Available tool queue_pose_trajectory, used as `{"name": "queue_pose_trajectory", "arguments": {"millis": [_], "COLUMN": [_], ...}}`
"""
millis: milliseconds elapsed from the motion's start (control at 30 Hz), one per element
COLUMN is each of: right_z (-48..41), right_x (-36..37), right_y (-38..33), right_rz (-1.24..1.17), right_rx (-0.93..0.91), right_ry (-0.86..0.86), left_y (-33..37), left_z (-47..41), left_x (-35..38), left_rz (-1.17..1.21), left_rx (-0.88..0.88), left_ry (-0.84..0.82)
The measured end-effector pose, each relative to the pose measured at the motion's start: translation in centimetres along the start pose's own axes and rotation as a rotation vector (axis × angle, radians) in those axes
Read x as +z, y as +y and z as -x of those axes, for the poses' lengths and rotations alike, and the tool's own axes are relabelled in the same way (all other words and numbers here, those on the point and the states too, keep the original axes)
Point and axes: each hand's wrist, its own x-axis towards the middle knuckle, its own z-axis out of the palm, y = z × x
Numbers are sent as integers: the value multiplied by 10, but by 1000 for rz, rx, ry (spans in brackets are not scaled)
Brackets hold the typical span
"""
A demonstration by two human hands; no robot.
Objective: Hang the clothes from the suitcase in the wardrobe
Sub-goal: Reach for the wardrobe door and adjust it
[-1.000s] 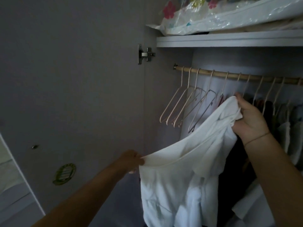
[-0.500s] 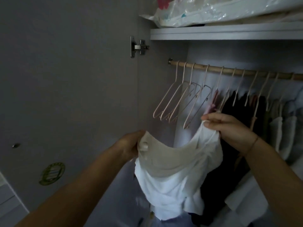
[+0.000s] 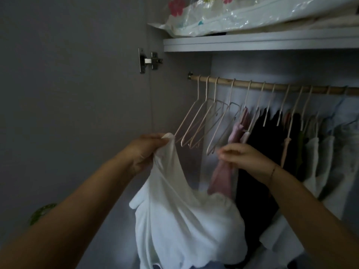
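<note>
A white garment (image 3: 184,220) hangs in front of the open wardrobe, bunched and drooping. My left hand (image 3: 143,152) grips its top edge, raised to the level of the hangers' lower ends. My right hand (image 3: 240,156) is off the garment, its fingers loosely bent and holding nothing, just right of the lower corner of an empty pale hanger (image 3: 223,125). Several empty hangers (image 3: 196,121) hang at the left end of the wooden rod (image 3: 272,87). The suitcase is out of view.
A pink top (image 3: 239,127), dark clothes (image 3: 258,142) and white clothes (image 3: 320,162) fill the rod to the right. Above it, a shelf (image 3: 252,42) carries a flowered plastic bag (image 3: 242,14). The open grey door (image 3: 68,94) with its hinge (image 3: 149,60) stands at left.
My right hand has let go of the white garment and moved to the empty hanger. My left hand has lifted its end higher, so the garment now hangs from that hand alone.
</note>
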Motion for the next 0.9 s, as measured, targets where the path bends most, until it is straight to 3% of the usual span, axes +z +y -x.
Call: {"name": "queue_pose_trajectory", "arguments": {"millis": [100,167,467,700,900], "right_z": [-30,-57,-174,-202,-199], "right_x": [3,2,-20,-37,-45], "right_y": [-16,-26,-32,-24,-23], "right_rz": [-396,-530,-346,-606,-619], "right_rx": [-34,-23,260,203,106], "right_ry": [187,312,521,642,644], "left_y": [2,1,4,-4,-16], "left_z": [-2,-2,-9,-10,-10], "left_x": [5,11,14,5,9], "left_rz": [96,123,172,127,132], "left_rx": [-11,-29,-39,-66,-106], "left_ry": [-36,-85,-74,-22,-4]}}
